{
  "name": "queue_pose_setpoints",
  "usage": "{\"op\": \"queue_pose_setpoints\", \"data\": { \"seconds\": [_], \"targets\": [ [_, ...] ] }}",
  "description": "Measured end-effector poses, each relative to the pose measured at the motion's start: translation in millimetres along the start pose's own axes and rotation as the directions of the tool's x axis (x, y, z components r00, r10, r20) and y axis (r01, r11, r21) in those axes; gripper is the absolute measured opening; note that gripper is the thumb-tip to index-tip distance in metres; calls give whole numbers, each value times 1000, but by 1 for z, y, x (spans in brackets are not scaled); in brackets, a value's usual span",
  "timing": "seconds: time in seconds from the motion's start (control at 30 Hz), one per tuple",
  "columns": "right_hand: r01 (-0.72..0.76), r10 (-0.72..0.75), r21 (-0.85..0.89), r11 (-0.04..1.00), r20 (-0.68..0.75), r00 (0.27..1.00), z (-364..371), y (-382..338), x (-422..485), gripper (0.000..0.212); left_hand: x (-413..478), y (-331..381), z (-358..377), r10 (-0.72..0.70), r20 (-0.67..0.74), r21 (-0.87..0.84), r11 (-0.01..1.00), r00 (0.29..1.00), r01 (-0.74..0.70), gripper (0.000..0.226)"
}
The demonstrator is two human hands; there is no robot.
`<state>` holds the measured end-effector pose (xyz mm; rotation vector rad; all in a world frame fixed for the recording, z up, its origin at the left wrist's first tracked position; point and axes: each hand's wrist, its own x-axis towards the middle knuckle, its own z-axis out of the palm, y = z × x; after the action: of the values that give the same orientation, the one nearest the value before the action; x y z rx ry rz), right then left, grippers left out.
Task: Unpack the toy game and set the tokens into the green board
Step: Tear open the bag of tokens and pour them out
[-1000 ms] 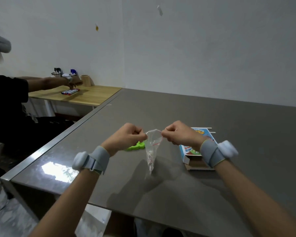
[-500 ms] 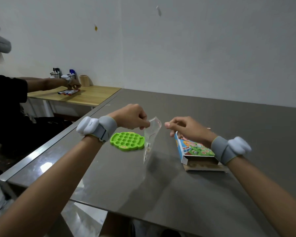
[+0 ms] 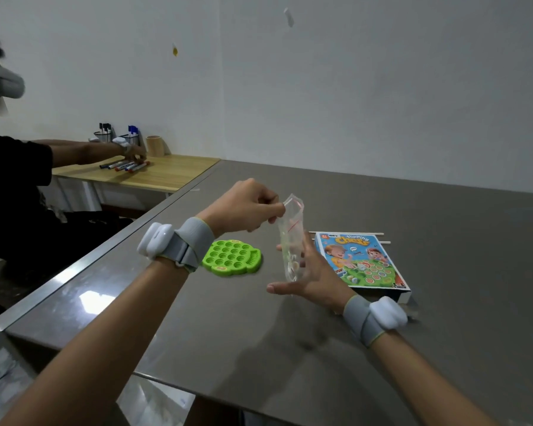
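Dangling clear bag (image 3: 290,229) of pale tokens (image 3: 293,266), left hand (image 3: 246,207) pinching, right hand (image 3: 316,279) spread open beside.

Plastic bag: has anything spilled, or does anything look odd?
Nothing stands out. The left hand pinches the top of the bag, the tokens sit at its bottom, and the right hand is beside it. The green board lies flat.

1x bag (image 3: 291,238), 1x board (image 3: 231,258), 1x box (image 3: 362,259)
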<state>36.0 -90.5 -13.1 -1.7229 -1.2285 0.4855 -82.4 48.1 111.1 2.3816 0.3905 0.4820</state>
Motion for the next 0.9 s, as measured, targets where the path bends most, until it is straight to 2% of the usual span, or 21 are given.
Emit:
{"op": "queue_pose_setpoints", "data": {
  "seconds": [0.27,0.37,0.47,0.53,0.7,0.8,0.9],
  "targets": [
    [-3,-10,-146,989,-86,996,-54,10,-9,102,6,-39,9,-91,-15,-172,981,996,87,28],
    [-17,-8,-222,975,-113,994,-79,2,-7,89,4,-58,23,-124,23,-225,966,992,126,32],
    [-52,24,-305,951,-93,995,-98,-2,-5,77,3,-73,44,-167,33,-323,931,985,169,35],
    [-75,54,-389,918,-64,996,-103,0,-5,73,2,-81,60,-211,-8,-405,894,977,190,25],
    [-118,140,-609,784,-11,990,-107,8,-3,76,-6,-105,83,-290,-129,-520,834,948,184,25],
    [-115,166,-682,722,10,986,-109,7,-3,80,-15,-115,91,-285,-103,-575,799,953,177,28],
    [-80,172,-750,656,45,984,-108,3,1,85,-20,-123,101,-239,-85,-559,815,967,153,30]
  ]
}}
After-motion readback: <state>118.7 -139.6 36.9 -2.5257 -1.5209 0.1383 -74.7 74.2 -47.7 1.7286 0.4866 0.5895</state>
